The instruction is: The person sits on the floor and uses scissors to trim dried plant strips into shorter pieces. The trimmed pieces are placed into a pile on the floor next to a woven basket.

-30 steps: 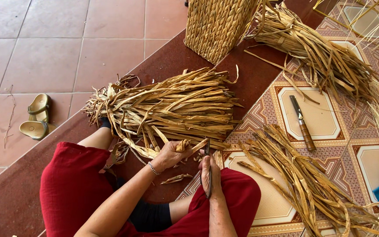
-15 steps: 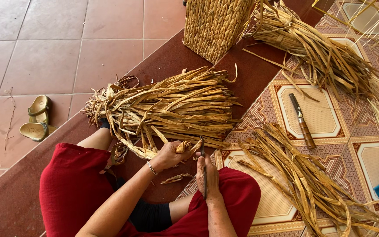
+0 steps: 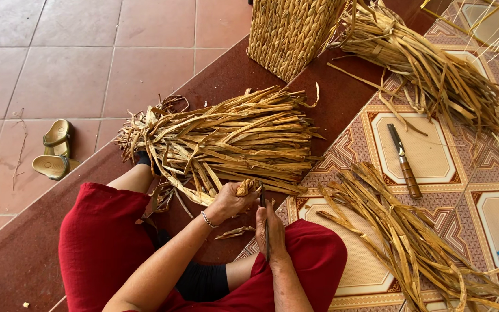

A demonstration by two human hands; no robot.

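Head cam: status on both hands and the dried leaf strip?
Left hand grips curled end of dried leaf strip. Right hand holds thin dark blade against it. Dried leaf bundle lies directly beyond.

A bundle of dried leaves [image 3: 226,144] lies on the floor. Behind it stands a woven basket [image 3: 293,32]. To its right lies a knife [image 3: 404,162]; to its left, a pair of sandals [image 3: 53,151]. A loose pile of strips [image 3: 411,242] lies right of it, nearer the person.
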